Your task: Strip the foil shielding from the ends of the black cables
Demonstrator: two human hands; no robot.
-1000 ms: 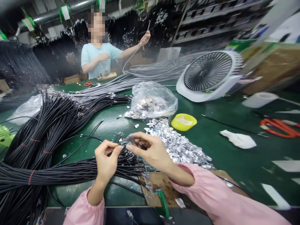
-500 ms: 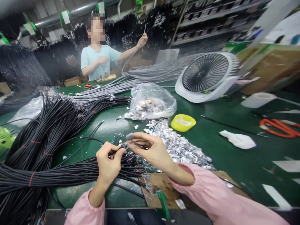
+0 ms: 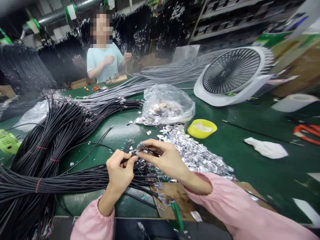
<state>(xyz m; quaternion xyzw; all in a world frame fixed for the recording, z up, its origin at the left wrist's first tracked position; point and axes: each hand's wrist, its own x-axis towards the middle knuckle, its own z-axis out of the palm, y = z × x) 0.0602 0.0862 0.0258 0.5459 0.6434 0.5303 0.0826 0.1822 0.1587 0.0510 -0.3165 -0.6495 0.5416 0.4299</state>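
Two bare hands in pink sleeves meet, fingertips nearly touching, above a green table [image 3: 228, 141]. Your left hand [image 3: 120, 170] pinches a black cable [image 3: 134, 154] between thumb and forefinger, its end pointing toward your other hand. Your right hand [image 3: 166, 158] reaches in at that end, thumb and forefinger drawn close; you cannot tell from here whether they grip the wires or something small, since the fingers hide it.

Beneath and left of your hands runs a thick bundle of black cables [image 3: 82, 181], its coloured wire ends fanning out below your right palm. Just beyond your right hand spreads a heap of silvery pieces [image 3: 193, 151], with a clear plastic bag [image 3: 172, 108] behind it and a yellow dish [image 3: 202, 129] farther right.

The step in hand looks like fine fingertip work on one cable end. The next move seems to call for a steady left pinch and small, precise right-hand motions.
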